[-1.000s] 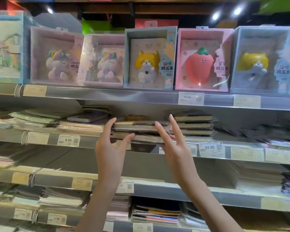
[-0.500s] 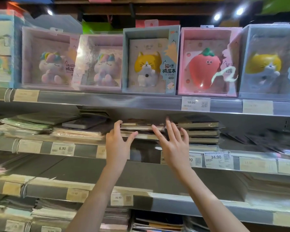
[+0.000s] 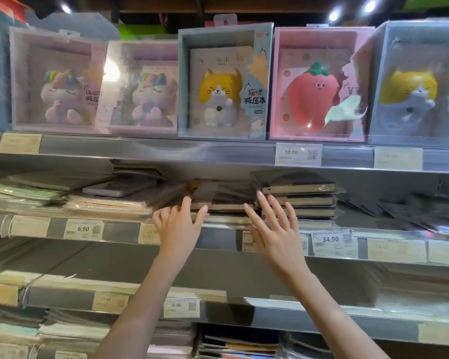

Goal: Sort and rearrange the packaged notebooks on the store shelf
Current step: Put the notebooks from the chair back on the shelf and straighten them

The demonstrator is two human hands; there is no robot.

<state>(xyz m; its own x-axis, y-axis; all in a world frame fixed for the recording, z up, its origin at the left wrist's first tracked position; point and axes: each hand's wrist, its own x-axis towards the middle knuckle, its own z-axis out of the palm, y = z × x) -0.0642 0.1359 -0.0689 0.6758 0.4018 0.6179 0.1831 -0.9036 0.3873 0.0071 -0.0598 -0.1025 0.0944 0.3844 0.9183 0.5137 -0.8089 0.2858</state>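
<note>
A small stack of plastic-wrapped brown notebooks [image 3: 226, 200] lies on the second shelf [image 3: 218, 235], in the middle. My left hand [image 3: 178, 224] rests at the stack's front left corner, fingers spread, fingertips touching its edge. My right hand [image 3: 276, 229] is flat and open at the stack's front right, fingers pointing up between this stack and a taller stack of dark wrapped notebooks [image 3: 298, 196] to the right. Neither hand grips anything.
Boxed squishy-toy notebooks line the top shelf: two unicorns [image 3: 62, 81], a cat [image 3: 223, 84], a strawberry [image 3: 316, 86]. Flat pale notebooks [image 3: 62, 195] lie to the left. Price tags [image 3: 331, 240] run along the rails. More stacks fill the lower shelves [image 3: 239, 340].
The stack, held out between both hands before, now sits further back on the shelf. Both hands have let go and opened at its front edge. The view has moved closer.
</note>
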